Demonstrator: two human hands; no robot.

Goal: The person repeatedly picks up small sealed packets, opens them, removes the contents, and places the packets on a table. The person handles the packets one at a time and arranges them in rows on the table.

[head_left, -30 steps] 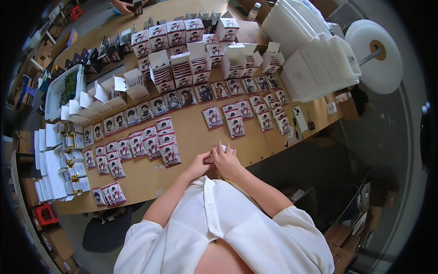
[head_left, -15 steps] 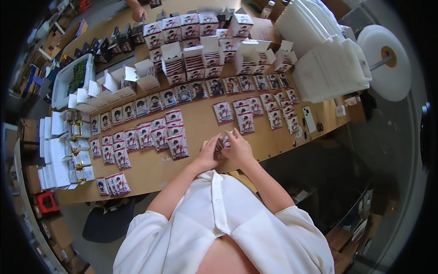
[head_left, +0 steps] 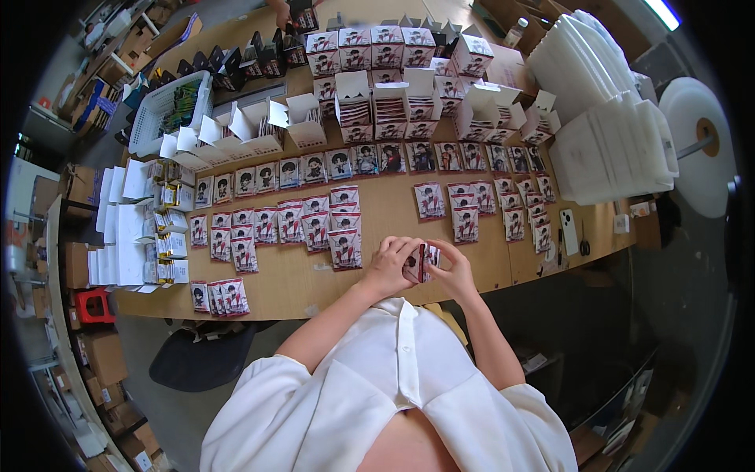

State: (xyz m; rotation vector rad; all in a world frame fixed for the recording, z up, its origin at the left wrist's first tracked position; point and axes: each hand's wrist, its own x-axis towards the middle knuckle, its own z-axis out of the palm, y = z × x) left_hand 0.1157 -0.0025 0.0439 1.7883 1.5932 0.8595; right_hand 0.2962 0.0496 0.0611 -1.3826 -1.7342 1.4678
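In front of my chest, at the table's near edge, my left hand (head_left: pixel 385 267) and my right hand (head_left: pixel 455 271) are closed around white-and-red printed packets (head_left: pixel 414 266). My left fingers lie across the left side, while my right thumb and fingers grip the right side. Part of what I hold is covered by my fingers, so I cannot tell how many packets are there. Similar sealed packets lie in overlapping piles: one pile (head_left: pixel 345 249) is left of my hands, and another (head_left: pixel 465 224) lies beyond them to the right.
A row of picture cards (head_left: pixel 339 164) crosses the table. Behind it stand opened white boxes (head_left: pixel 306 130) and stacked printed boxes (head_left: pixel 386 47). White plastic bins (head_left: pixel 617 153), a phone (head_left: pixel 568 230) and scissors (head_left: pixel 583 244) are at right. Another person's hand (head_left: pixel 281 12) shows at the far edge.
The view has shifted, so the table appears further right. My right fingers have moved from atop the packets to their right side. The other person's hand now is beside a dark box.
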